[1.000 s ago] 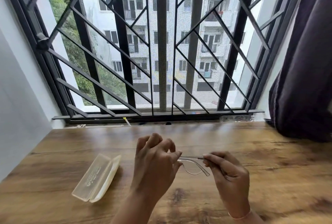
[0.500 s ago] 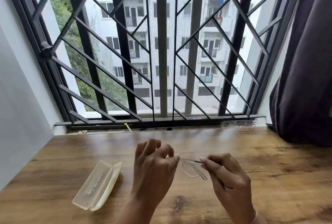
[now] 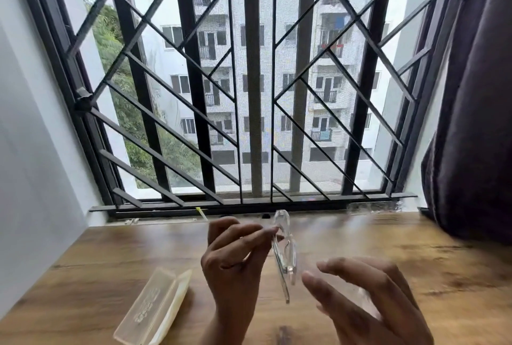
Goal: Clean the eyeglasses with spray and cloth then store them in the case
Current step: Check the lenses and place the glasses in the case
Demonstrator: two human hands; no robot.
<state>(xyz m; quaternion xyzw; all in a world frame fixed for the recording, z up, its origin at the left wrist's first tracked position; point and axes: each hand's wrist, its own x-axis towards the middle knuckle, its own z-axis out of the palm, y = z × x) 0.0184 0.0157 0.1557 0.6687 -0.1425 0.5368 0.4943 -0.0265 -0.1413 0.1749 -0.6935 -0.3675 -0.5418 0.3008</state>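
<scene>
The left hand [image 3: 235, 259] pinches the clear eyeglasses [image 3: 288, 260] at centre frame, with their long axis running top to bottom. The right hand [image 3: 360, 297] hovers just right of them, fingers spread and holding nothing. The case [image 3: 152, 308] lies ajar at lower left on the table [image 3: 429, 261], nearer the left hand. I can see nothing inside it.

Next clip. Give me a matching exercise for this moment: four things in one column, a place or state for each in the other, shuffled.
1 eyeglasses
2 case
3 right hand
4 curtain

A lies on the wooden table, left side
B open, fingers spread, holding nothing
C hangs dark at the right
D pinched by the left hand, above the table

Pairs: 1-D, 2-A, 3-B, 4-C.
</scene>
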